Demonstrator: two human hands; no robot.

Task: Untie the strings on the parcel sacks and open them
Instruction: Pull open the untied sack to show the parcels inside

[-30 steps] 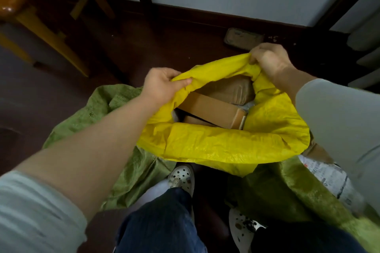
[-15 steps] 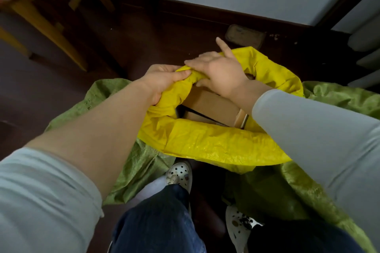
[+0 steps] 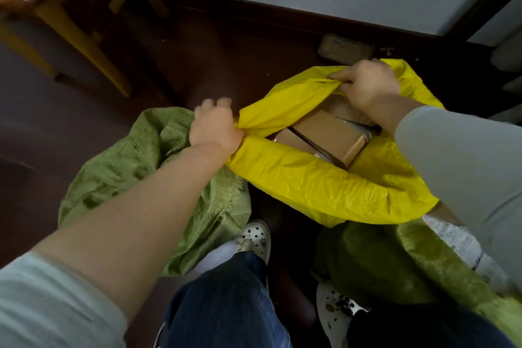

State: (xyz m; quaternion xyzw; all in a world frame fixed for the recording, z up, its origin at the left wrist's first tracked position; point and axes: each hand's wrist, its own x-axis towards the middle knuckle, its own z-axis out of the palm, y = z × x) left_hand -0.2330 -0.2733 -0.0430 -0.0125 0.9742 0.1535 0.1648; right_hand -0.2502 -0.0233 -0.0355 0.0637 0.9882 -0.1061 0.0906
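Observation:
A yellow woven sack [image 3: 324, 186] stands on the dark floor with its mouth rolled down and spread wide. Brown cardboard parcels [image 3: 330, 135] show inside it. My left hand [image 3: 214, 127] grips the rolled rim at the mouth's left corner. My right hand [image 3: 367, 85] grips the far rim and holds it up and back. A green woven sack [image 3: 135, 167] lies slack on the floor to the left, under my left forearm. More green sacking [image 3: 395, 260] lies at the lower right. No string shows anywhere.
Wooden furniture legs [image 3: 82, 39] stand at the upper left. A dark flat object [image 3: 344, 46] lies by the skirting board behind the yellow sack. My feet in spotted white clogs [image 3: 254, 237] stand just below the sacks. A printed white parcel [image 3: 460, 243] lies at the right.
My hands, close together on the rim half a second ago, have moved apart: the left went leftward, the right went to the far right rim, and the mouth opened wider.

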